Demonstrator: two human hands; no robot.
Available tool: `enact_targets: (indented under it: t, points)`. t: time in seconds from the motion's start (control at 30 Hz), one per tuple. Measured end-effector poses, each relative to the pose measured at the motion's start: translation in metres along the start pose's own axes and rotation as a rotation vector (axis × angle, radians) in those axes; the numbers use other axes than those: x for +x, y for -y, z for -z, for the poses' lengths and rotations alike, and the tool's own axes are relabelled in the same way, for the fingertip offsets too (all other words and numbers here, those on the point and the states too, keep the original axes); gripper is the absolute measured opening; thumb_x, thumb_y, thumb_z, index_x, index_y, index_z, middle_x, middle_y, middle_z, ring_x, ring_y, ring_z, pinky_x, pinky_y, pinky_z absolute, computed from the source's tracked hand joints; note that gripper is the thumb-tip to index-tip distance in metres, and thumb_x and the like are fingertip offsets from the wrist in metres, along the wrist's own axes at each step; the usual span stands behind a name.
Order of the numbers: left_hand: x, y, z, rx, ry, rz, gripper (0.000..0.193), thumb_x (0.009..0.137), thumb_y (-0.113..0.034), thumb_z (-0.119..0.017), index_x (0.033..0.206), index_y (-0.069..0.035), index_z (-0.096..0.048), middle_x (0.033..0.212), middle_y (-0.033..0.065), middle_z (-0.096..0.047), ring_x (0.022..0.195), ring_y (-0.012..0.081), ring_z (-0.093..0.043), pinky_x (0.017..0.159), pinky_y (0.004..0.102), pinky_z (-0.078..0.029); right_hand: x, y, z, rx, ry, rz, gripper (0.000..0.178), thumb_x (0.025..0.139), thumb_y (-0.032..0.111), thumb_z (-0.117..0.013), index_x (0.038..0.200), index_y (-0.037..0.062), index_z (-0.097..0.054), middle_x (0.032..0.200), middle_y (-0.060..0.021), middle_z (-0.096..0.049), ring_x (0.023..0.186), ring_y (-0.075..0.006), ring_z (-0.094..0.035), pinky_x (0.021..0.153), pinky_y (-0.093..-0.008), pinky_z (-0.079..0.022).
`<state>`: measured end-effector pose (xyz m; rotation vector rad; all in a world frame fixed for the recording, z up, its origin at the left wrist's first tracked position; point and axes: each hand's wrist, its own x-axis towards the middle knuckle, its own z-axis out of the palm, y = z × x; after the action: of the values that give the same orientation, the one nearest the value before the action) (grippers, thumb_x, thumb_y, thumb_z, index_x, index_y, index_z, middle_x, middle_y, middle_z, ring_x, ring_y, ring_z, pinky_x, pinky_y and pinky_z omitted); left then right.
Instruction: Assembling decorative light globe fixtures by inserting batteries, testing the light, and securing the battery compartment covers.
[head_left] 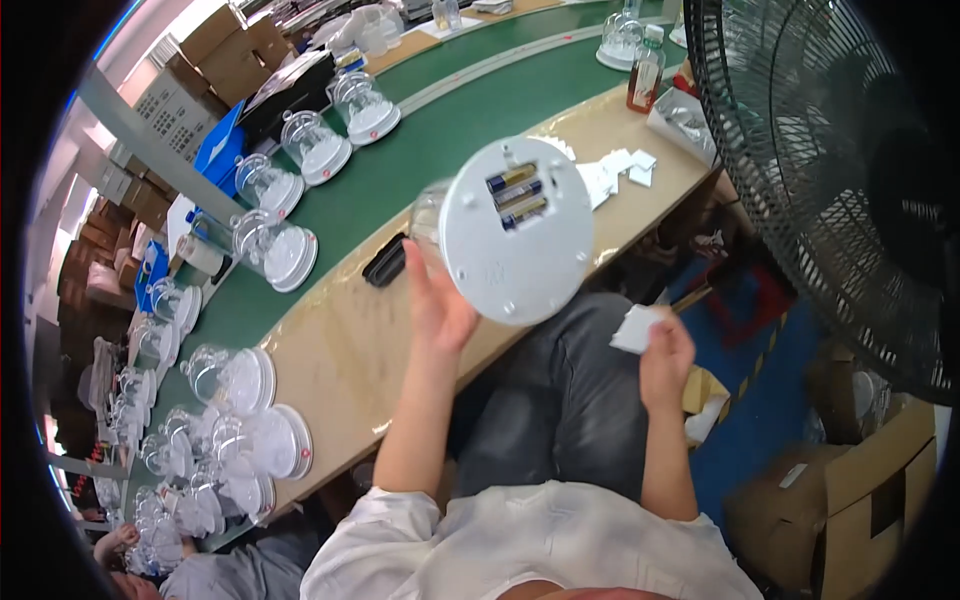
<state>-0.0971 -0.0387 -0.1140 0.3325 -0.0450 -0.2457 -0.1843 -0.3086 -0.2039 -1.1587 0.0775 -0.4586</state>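
Note:
My left hand (440,310) holds up a clear dome lamp by its side, tilted so the underside of its round white base (510,275) shows. The clear dome (428,213) points away to the left, partly hidden behind the base. In the uncovered battery compartment lie three batteries (517,197) side by side. Lower and to the right, apart from the base, my right hand (668,362) pinches a small flat white battery cover (632,331). More such white covers (612,172) lie loose on the tan work surface (345,350) beyond.
Several similar dome lamps (282,255) stand along the green conveyor belt (440,140) and at the left. A black object (385,262) lies on the work surface. At the right are a large fan (850,180), a bottle (646,70) and cardboard boxes (860,500). Another person (235,575) sits lower left.

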Motion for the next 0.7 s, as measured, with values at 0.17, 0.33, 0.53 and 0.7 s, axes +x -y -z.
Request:
enact_targets:
  t: [0.17,0.33,0.53,0.7]
  points:
    - [-0.07,0.042,0.027,-0.303,0.163,0.081,0.076,0.09,-0.063,-0.053,0.143,-0.01,-0.042,0.14,0.0123,-0.05,0.125,0.0307,-0.051,0.104,0.047,-0.044,-0.007,0.098,-0.012,0.178,0.088,0.113,0.017,0.098,0.022,-0.058,0.1,0.0055,-0.057,0.095,-0.0063,-0.062,0.078,-0.0145,-0.059,0.062,-0.0305,-0.049]
    - [-0.108,0.083,0.052,-0.043,-0.072,0.039,0.054,0.099,-0.042,-0.044,0.143,-0.01,-0.043,0.14,0.0125,-0.052,0.123,0.0304,-0.053,0.102,0.0469,-0.046,-0.035,0.134,-0.046,0.067,0.19,0.17,0.019,0.092,0.019,-0.066,0.094,0.0008,-0.061,0.085,-0.0061,-0.061,0.059,-0.0108,-0.055,0.043,-0.0219,-0.038]
    - [-0.128,0.107,0.059,-0.227,-0.034,0.196,0.085,0.088,-0.071,-0.044,0.149,-0.012,-0.034,0.148,0.0143,-0.042,0.132,0.0364,-0.044,0.108,0.0532,-0.037,-0.048,0.138,-0.058,-0.03,0.242,0.148,0.018,0.086,0.003,-0.071,0.102,-0.0039,-0.066,0.087,-0.0069,-0.067,0.067,-0.0062,-0.057,0.054,-0.0178,-0.043]
    - [-0.136,0.116,0.07,0.036,-0.073,0.259,0.064,0.098,-0.051,-0.041,0.147,-0.009,-0.036,0.145,0.015,-0.045,0.128,0.0354,-0.048,0.105,0.0487,-0.043,-0.021,0.153,-0.062,-0.366,0.557,0.121,0.017,0.082,-0.005,-0.067,0.099,-0.005,-0.068,0.086,-0.0053,-0.064,0.071,-0.0057,-0.053,0.059,-0.0183,-0.037]
